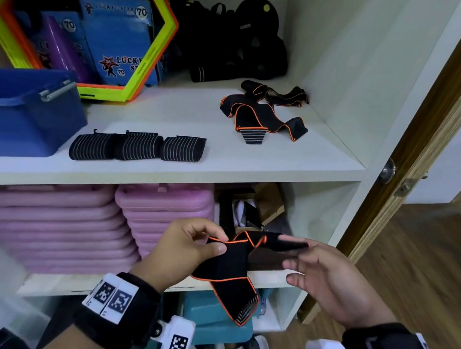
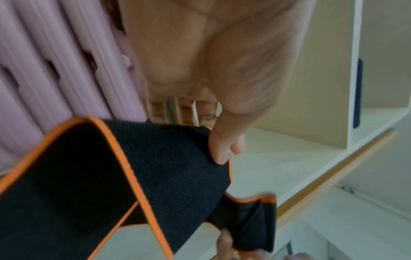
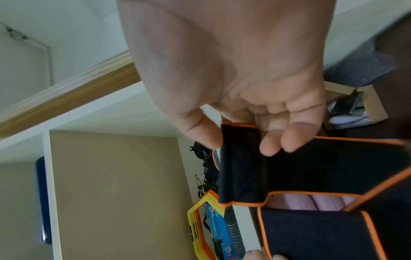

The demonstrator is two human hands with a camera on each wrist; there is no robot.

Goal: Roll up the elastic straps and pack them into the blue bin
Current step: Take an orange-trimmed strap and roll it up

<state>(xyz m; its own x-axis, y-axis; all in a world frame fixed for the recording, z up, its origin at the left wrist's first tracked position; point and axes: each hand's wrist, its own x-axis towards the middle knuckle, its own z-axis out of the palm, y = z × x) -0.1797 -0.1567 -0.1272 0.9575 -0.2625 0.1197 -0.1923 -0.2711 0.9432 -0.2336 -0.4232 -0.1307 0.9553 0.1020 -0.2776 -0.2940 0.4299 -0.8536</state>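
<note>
A black elastic strap with orange edging [image 1: 222, 267] hangs between my hands in front of the lower shelf, its striped end dangling down. My left hand [image 1: 221, 241] pinches its upper left part between thumb and forefinger [image 2: 219, 149]. My right hand [image 1: 286, 251] holds the folded right end [image 3: 242, 158] between thumb and fingers [image 3: 273, 142]. The blue bin [image 1: 17, 112] stands at the left of the upper shelf. Three rolled straps [image 1: 138, 147] lie in a row beside it. Two loose orange-edged straps [image 1: 263, 118] lie unrolled at the shelf's right.
Yellow-and-orange hexagon frames [image 1: 151, 52] and blue boxes [image 1: 116, 34] stand behind the bin, with black gear [image 1: 237, 47] at the back. Pink cases [image 1: 75, 229] fill the lower shelf. A wooden door [image 1: 426, 138] stands open on the right. A teal stool [image 1: 209, 314] sits below my hands.
</note>
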